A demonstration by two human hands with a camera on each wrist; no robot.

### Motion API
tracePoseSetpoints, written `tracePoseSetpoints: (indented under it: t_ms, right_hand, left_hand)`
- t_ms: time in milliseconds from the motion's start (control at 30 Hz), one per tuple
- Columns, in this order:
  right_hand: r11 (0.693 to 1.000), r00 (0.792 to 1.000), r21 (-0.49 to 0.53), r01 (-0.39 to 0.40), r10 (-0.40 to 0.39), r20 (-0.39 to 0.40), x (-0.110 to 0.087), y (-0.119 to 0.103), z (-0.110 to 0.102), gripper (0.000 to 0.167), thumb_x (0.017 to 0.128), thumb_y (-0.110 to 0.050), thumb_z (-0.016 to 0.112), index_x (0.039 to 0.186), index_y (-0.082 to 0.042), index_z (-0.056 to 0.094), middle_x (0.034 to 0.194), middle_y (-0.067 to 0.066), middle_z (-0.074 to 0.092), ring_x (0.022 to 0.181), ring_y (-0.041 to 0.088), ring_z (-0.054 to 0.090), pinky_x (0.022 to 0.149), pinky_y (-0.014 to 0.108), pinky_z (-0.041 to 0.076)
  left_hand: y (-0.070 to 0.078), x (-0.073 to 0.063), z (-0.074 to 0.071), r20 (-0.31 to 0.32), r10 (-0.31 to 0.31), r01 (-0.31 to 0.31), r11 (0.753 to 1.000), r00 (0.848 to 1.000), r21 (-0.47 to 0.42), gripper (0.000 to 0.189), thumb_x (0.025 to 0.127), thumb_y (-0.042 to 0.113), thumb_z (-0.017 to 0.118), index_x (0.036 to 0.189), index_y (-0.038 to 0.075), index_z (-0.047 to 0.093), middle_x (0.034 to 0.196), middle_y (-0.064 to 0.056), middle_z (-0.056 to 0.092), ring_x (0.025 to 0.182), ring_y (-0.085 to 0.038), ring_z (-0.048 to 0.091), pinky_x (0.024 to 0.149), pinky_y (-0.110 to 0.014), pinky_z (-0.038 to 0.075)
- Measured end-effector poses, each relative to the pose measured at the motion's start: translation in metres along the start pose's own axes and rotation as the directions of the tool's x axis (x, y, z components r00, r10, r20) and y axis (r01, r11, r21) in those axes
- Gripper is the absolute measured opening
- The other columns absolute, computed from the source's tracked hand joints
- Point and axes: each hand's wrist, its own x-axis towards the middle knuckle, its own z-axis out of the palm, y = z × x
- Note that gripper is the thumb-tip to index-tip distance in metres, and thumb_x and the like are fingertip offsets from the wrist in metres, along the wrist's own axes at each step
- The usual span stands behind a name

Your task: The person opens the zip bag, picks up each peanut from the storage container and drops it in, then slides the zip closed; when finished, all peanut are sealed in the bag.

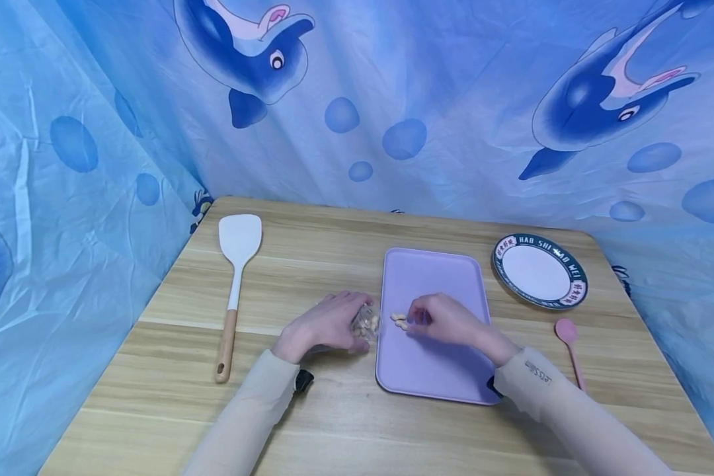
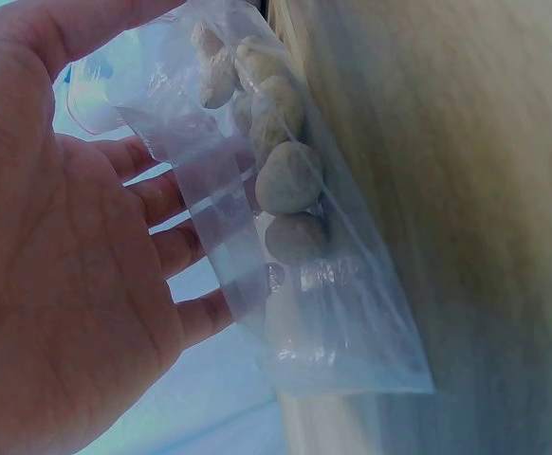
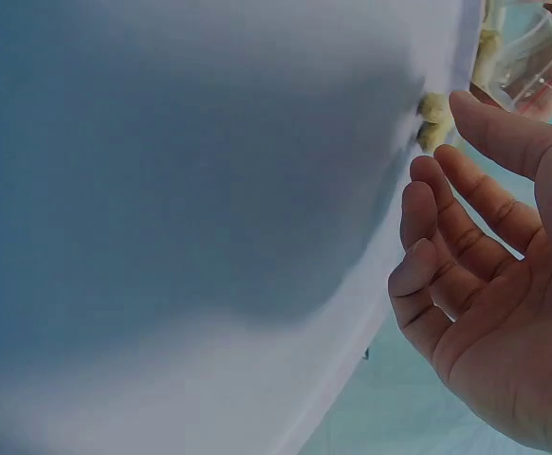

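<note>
In the head view, the left hand (image 1: 332,322) grips a clear plastic bag (image 2: 347,365) just beside the purple tray (image 1: 434,272); the left wrist view alone exposes the bag's lower corner and the unshelled peanuts (image 2: 290,178) lined up inside, the fingers reaching behind the plastic; the right hand (image 1: 447,320) is over the tray, by a few loose peanuts (image 1: 399,322) near its left edge; the head view leaves that grip unclear, whereas the right wrist view shows thumb and forefinger parted, fingers loosely bent, holding nothing; only the head view records the white spatula (image 1: 238,254), green-rimmed plate (image 1: 537,273) and pink spoon (image 1: 567,331) on the surface (image 1: 309,254).
</note>
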Motion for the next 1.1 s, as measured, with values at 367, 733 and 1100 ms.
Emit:
tracePoseSetpoints:
  t_ms: [367, 733, 1100]
  right_hand:
    - [1.0, 1.0, -0.016, 0.0, 0.001, 0.024, -0.001, 0.004, 0.009, 0.012, 0.083, -0.018, 0.081, 0.089, -0.014, 0.072, 0.073, -0.013, 0.059, 0.066, 0.004, 0.053, 0.062, 0.024, 0.048]
    - [1.0, 1.0, -0.021, 0.006, -0.006, 0.021, -0.001, 0.002, 0.011, 0.009, 0.084, -0.014, 0.08, 0.086, -0.014, 0.07, 0.07, -0.011, 0.057, 0.063, 0.004, 0.05, 0.059, 0.024, 0.045]
    - [1.0, 1.0, -0.02, -0.002, 0.002, 0.02, 0.0, 0.002, 0.012, 0.009, 0.085, -0.013, 0.079, 0.085, -0.015, 0.07, 0.07, -0.013, 0.058, 0.063, 0.004, 0.05, 0.059, 0.024, 0.044]
  left_hand:
    - [-0.002, 0.001, 0.001, -0.008, 0.016, -0.016, 1.0, 1.0, 0.015, 0.083, 0.073, 0.043, 0.082, 0.143, 0.014, 0.048, 0.141, -0.003, 0.054, 0.131, -0.024, 0.046, 0.112, -0.049, 0.034]
    - [0.0, 0.0, 0.0, -0.007, 0.012, -0.011, 1.0, 1.0, 0.011, 0.083, 0.072, 0.043, 0.082, 0.143, 0.014, 0.049, 0.14, -0.003, 0.055, 0.13, -0.024, 0.047, 0.112, -0.048, 0.034]
    - [-0.001, 0.0, 0.0, -0.004, 0.006, -0.006, 1.0, 1.0, 0.009, 0.085, 0.073, 0.042, 0.082, 0.144, 0.013, 0.048, 0.144, -0.004, 0.053, 0.133, -0.025, 0.045, 0.113, -0.048, 0.032]
